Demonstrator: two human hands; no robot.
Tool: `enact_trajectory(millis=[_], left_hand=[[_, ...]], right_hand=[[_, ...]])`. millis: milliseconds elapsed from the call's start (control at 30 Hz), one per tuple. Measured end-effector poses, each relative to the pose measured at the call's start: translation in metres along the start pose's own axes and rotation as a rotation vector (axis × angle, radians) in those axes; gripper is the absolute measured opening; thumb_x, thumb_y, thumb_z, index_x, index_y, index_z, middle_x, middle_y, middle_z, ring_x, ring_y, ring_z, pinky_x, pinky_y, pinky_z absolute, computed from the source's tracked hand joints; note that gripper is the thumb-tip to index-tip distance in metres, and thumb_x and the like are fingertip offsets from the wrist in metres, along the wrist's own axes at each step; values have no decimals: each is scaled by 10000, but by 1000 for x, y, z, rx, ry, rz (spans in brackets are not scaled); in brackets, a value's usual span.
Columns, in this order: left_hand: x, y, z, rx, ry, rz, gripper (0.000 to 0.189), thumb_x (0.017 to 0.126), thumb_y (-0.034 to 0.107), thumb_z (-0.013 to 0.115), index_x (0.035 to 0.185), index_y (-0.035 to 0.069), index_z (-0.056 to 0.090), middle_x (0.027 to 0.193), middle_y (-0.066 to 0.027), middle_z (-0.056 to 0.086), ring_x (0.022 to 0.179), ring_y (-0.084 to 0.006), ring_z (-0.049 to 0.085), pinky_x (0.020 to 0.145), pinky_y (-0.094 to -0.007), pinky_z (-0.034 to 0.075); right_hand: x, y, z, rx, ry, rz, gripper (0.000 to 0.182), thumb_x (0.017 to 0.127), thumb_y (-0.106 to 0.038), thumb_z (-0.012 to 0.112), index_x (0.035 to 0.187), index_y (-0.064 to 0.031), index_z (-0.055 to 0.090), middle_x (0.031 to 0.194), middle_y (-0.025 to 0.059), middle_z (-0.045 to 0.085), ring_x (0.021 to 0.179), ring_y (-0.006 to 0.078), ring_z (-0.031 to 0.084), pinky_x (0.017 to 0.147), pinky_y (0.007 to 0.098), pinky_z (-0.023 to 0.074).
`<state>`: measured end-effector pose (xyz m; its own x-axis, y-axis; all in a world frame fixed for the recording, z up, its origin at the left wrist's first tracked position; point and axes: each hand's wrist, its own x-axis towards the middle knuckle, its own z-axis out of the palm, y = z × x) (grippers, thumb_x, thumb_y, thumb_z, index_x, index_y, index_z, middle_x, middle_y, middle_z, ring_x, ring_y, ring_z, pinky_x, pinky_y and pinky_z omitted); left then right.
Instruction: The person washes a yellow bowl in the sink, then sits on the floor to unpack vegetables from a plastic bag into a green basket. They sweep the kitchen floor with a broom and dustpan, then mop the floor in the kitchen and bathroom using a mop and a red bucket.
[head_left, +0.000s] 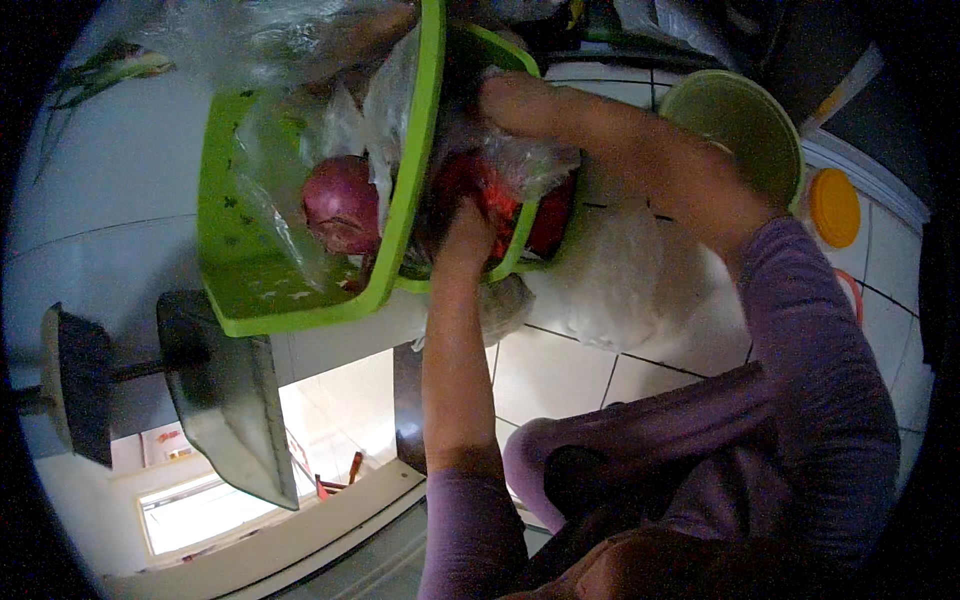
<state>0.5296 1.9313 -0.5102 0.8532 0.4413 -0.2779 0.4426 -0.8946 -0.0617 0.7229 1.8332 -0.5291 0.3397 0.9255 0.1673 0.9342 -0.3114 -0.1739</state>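
Observation:
Both of my hands reach into the lower bin of a green plastic rack. My left hand is at a red thing, perhaps in a bag, its fingers hidden in shadow. Farther back, my right hand is at the bin's far side beside a clear plastic bag; its fingertips are out of sight. Whether either hand grips anything cannot be seen. In the green upper basket, a red onion lies among clear plastic bags.
A translucent bucket and a yellow lid are at the right. A whitish plastic bag rests on the tiled floor. A dustpan stands at the lower left, by a doorway. Long green leaves hang at the upper left.

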Motion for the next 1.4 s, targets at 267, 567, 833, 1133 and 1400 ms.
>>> enact_trajectory(millis=[267, 567, 833, 1133, 1400], left_hand=[[10, -3, -21, -203, 379, 11, 637, 829, 396, 525, 1293, -3, 350, 1328, -234, 366, 1234, -361, 354, 1017, -397, 299], [25, -10, -26, -271, 322, -127, 558, 860, 410, 440, 1261, 23, 418, 1290, -221, 424, 1200, -367, 399, 998, -405, 312], [21, 5, -29, -280, 298, -164, 540, 862, 406, 434, 1260, 41, 429, 1295, -202, 429, 1196, -363, 406, 995, -407, 316], [14, 17, -19, -259, 357, -204, 570, 863, 417, 435, 1275, 24, 406, 1314, -204, 405, 1211, -342, 393, 995, -392, 320], [53, 10, -31, -302, 322, -177, 533, 869, 371, 444, 1272, 24, 403, 1299, -185, 417, 1185, -326, 408, 989, -385, 323]], right_hand=[[-47, 7, -28, 9, 73, -258, 186, 708, -41, 561, 871, -78, 641, 1174, 103, 505, 1022, 300, 528, 801, 393, 487], [-67, -3, -33, 280, 48, -162, 138, 654, -41, 600, 790, -59, 612, 1199, 82, 496, 1050, 300, 504, 820, 410, 469], [-66, -42, -45, 343, -14, -229, 263, 666, -37, 581, 926, -34, 618, 1100, 161, 545, 939, 360, 555, 769, 450, 469], [2, -4, -38, 36, -344, 144, 284, 678, -180, 643, 923, -39, 673, 941, 181, 633, 858, 295, 611, 707, 416, 491], [-17, -41, -40, -3, -366, 6, 360, 624, -249, 701, 907, -30, 671, 841, 184, 639, 764, 317, 620, 708, 420, 492]])
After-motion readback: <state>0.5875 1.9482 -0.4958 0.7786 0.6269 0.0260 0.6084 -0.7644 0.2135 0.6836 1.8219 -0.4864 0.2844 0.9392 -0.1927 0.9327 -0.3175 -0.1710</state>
